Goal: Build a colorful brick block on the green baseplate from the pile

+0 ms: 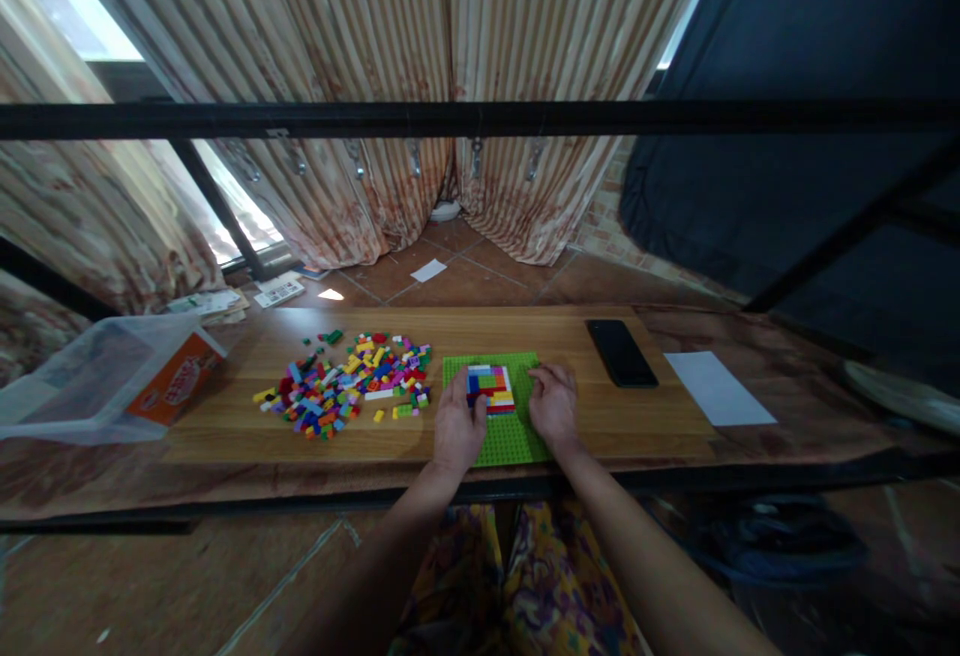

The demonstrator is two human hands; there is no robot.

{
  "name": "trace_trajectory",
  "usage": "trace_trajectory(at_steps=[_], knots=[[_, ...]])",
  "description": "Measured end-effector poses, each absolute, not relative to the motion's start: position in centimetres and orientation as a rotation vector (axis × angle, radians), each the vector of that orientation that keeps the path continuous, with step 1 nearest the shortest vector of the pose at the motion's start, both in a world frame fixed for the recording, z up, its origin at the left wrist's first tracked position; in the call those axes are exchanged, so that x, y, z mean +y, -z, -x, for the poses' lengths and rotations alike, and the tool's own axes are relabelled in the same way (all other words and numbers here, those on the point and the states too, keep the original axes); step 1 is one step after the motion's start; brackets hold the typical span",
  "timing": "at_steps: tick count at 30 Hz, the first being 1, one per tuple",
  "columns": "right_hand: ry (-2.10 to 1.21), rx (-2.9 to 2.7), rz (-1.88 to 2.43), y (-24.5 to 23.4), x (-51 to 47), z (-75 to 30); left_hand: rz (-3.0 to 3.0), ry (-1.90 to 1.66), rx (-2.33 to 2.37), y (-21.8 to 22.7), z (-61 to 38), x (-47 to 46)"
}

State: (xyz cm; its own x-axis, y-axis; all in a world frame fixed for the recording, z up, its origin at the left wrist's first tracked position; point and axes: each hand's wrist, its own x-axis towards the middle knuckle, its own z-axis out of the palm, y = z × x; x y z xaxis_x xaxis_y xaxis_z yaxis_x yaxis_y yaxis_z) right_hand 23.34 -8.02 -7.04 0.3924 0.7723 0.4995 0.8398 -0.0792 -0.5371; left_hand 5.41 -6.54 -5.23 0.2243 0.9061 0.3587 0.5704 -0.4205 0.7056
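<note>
Pressed left hand point(457, 426), open and palm down, against the flat multicoloured brick patch point(490, 388) on the studded square green baseplate point(514, 444), lower centre of frame. Rested right hand point(553, 404) beside, grip unclear. Kept glossy loose bricks point(349, 381) heaped further left on the woodgrain tabletop point(225, 416).

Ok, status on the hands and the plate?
Left hand and right hand on baseplate, flanking brick build; grips unclear. Loose pile left, phone right, both apart.

Yellow-purple patterned clothing point(540, 586), bare forearms point(390, 556)
</note>
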Motion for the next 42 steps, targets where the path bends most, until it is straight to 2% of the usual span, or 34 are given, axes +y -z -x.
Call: trace_trajectory(at_steps=[42], knots=[[0.091, -1.393, 1.859, 7.01, -8.07, -23.36, -2.119, -1.121, 1.352, 5.58, -5.45, -6.41]])
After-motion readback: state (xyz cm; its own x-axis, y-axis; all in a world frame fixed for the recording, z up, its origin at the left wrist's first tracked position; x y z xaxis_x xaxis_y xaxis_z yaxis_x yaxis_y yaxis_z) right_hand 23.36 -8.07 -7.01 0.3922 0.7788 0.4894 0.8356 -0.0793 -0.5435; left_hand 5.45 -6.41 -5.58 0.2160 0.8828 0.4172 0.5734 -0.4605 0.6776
